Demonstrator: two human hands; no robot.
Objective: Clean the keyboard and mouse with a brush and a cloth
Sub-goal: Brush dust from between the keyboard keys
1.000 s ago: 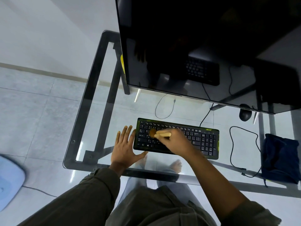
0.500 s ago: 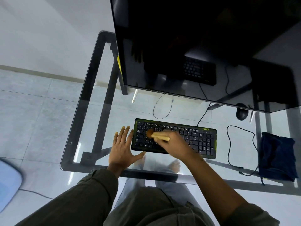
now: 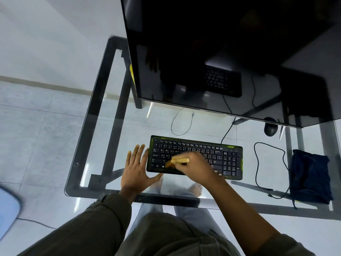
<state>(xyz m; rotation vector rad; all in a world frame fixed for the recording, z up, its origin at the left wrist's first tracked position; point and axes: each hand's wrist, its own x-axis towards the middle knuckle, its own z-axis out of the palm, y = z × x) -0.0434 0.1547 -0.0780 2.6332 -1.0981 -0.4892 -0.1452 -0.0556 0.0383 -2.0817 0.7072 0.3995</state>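
Left hand (image 3: 136, 170) lies flat and released, fingers spread, on the glass desk (image 3: 132, 130) at the 9 o'clock end of the keyboard (image 3: 221, 157), thumb at its near corner. Right hand (image 3: 195, 169) grasps a wooden-handled brush (image 3: 180, 160), its bristles blurred over the lower-left keys. At the keyboard's 3 o'clock lies a dark blue cloth (image 3: 310, 178). At 1 o'clock the mouse (image 3: 270, 126) sits partly under the edge of the monitor (image 3: 221, 52).

The keyboard (image 3: 195, 146) lies on the surface (image 3: 129, 130) before the monitor (image 3: 221, 52); mouse (image 3: 270, 128) behind its right end, cloth (image 3: 310, 179) to its right, left hand (image 3: 135, 172) at its left, brush (image 3: 181, 160) upon it.
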